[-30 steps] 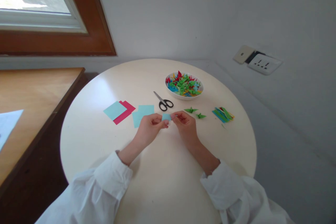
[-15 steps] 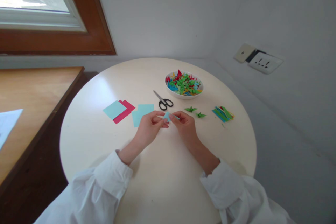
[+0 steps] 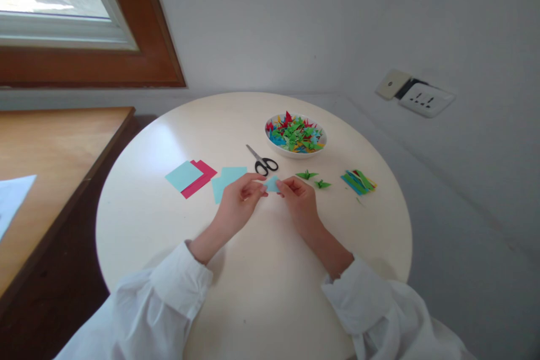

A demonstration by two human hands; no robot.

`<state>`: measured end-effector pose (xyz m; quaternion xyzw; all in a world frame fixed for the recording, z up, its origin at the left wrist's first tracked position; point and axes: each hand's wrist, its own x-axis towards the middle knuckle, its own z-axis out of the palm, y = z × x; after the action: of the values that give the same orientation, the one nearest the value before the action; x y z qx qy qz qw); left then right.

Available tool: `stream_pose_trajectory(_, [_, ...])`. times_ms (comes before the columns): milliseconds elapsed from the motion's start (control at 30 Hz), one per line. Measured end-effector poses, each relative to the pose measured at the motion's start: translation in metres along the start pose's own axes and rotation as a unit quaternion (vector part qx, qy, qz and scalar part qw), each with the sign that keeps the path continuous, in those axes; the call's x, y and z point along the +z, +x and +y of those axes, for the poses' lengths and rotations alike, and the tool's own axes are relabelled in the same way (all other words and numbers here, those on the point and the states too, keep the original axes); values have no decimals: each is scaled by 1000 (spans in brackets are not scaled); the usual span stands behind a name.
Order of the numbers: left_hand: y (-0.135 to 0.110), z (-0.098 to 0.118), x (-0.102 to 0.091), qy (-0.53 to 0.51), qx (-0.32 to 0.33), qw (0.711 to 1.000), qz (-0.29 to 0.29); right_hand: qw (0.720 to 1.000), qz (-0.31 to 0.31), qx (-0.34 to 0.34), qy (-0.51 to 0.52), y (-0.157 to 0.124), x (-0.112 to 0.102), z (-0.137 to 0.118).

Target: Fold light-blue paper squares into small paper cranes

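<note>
My left hand (image 3: 238, 204) and my right hand (image 3: 298, 201) meet over the middle of the round cream table (image 3: 261, 287). Both pinch a small folded piece of light blue paper (image 3: 272, 184) between fingertips, held just above the tabletop. Black-handled scissors (image 3: 263, 161) lie just beyond my hands. A light blue sheet (image 3: 223, 179) lies flat by my left hand. Two small green folded paper figures (image 3: 313, 179) sit to the right of my right hand.
A white bowl (image 3: 295, 136) heaped with several coloured folded paper figures stands at the back. A blue sheet on a pink sheet (image 3: 190, 177) lies left. Coloured paper strips (image 3: 358, 181) lie right. A wooden desk (image 3: 46, 163) adjoins the table; a wall socket (image 3: 426, 100) is at right.
My fingers have shifted on the light blue paper, turning and refolding it slightly; the hands stay in the same place. Nothing else on the table has moved.
</note>
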<state>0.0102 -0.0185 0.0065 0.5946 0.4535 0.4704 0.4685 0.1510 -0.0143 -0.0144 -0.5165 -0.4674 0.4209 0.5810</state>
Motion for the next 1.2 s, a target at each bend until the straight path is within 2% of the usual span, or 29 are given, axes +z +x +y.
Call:
stream_pose_trajectory(133, [0, -1, -1, 54, 31, 998, 3, 1000, 5, 12, 10, 2, -1, 2])
stream_pose_trajectory(267, [0, -3, -1, 83, 32, 996, 14, 1000, -11, 15, 12, 1, 0, 1])
stream_pose_trajectory(567, [0, -4, -1, 50, 43, 997, 28, 994, -63, -2, 88, -2, 2, 0])
stream_pose_trajectory(667, [0, -3, -1, 47, 46, 997, 32, 994, -70, -22, 76, -4, 3, -4])
stream_pose_trajectory(867, [0, 0, -1, 43, 45, 997, 33, 997, -70, -17, 23, -6, 1, -7])
stream_pose_trajectory(1200, [-1, 3, 0, 38, 39, 998, 17, 997, -64, -6, 31, -3, 0, -1])
